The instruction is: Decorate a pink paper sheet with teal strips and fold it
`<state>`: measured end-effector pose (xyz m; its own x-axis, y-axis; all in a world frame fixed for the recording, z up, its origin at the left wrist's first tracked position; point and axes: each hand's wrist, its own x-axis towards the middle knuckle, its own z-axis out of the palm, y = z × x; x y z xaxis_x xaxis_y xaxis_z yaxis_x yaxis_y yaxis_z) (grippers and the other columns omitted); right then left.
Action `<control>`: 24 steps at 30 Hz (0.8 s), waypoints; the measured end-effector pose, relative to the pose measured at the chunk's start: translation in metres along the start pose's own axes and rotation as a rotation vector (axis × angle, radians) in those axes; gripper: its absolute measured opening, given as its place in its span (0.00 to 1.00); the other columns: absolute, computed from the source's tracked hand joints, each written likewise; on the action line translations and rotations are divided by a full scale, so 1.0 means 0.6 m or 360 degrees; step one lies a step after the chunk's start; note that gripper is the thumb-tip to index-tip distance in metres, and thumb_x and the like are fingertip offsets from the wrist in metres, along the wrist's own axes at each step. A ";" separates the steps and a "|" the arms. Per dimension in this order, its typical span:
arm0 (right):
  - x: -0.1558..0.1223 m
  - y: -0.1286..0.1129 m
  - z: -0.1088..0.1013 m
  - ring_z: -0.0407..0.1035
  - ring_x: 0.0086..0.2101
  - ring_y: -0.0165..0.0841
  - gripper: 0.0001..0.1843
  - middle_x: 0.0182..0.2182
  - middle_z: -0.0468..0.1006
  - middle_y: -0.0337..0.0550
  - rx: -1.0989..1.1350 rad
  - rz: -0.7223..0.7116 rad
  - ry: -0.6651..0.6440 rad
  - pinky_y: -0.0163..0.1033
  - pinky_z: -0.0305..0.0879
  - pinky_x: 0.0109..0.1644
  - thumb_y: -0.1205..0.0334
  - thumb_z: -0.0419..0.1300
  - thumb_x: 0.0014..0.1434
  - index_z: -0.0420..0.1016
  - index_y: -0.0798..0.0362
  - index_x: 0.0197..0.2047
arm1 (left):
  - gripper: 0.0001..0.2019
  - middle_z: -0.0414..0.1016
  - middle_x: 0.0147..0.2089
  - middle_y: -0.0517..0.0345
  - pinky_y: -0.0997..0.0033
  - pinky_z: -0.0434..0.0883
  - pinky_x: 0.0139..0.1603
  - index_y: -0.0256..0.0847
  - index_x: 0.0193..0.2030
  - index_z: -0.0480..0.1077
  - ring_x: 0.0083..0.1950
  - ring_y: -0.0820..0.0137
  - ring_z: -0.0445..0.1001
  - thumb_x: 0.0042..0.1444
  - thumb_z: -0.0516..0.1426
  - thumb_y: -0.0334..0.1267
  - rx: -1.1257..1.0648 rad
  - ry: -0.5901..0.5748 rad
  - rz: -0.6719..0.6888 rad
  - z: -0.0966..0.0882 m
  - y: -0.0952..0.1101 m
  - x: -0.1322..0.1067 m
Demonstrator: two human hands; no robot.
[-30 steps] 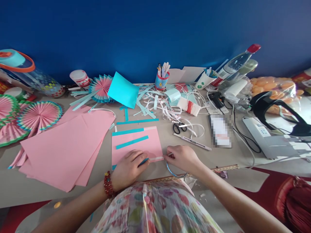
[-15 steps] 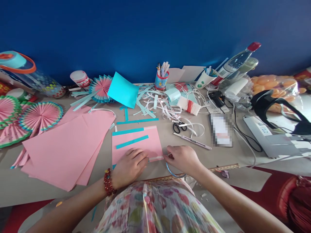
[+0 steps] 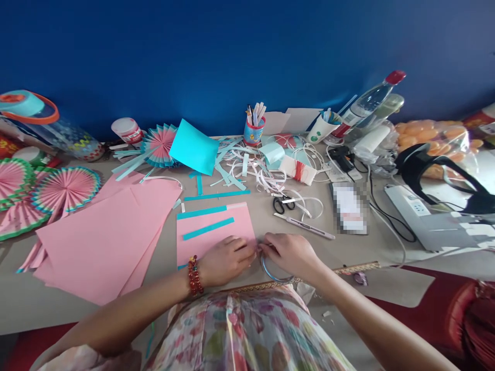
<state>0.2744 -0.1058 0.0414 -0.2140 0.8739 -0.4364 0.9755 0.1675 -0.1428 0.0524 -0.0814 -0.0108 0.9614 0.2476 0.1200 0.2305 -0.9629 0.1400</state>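
Faces a blue wall across a grey table. Has larger pink sheets piled at the left and, directly in front, a smaller pink sheet lying flat. Rests the left hand on that sheet's near right part, fingers bent and close together. Holds the right hand just beside its near right corner, thumb and forefinger drawn together; cannot tell whether pinching anything. Wears a red beaded bracelet on the left wrist.
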 end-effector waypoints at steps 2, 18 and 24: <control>-0.005 0.000 0.001 0.73 0.30 0.33 0.15 0.32 0.80 0.40 0.0043 0.0030 -0.0006 0.37 0.42 0.28 0.54 0.49 0.67 0.73 0.49 0.37 | 0.16 0.70 0.56 0.49 0.61 0.62 0.56 0.36 0.58 0.67 0.55 0.62 0.64 0.67 0.51 0.36 0.0011 -0.0014 0.0024 -0.003 -0.001 -0.001; -0.025 -0.009 0.019 0.73 0.30 0.32 0.14 0.31 0.81 0.40 0.0144 0.0115 0.0005 0.38 0.41 0.28 0.56 0.48 0.70 0.72 0.50 0.38 | 0.10 0.70 0.50 0.52 0.62 0.63 0.47 0.38 0.49 0.70 0.47 0.66 0.66 0.68 0.50 0.35 0.0035 -0.0055 -0.0030 -0.009 0.006 0.013; -0.033 -0.009 0.031 0.73 0.30 0.32 0.13 0.30 0.80 0.40 0.0234 0.0122 0.0013 0.36 0.42 0.28 0.57 0.49 0.70 0.72 0.50 0.38 | 0.11 0.69 0.54 0.50 0.62 0.63 0.51 0.37 0.52 0.69 0.51 0.63 0.65 0.67 0.50 0.35 0.0092 -0.0050 -0.0034 -0.017 0.015 0.010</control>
<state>0.2727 -0.1325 0.0340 -0.1379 0.8854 -0.4439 0.9708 0.0320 -0.2378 0.0590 -0.0877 0.0010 0.9601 0.2659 0.0867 0.2588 -0.9622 0.0849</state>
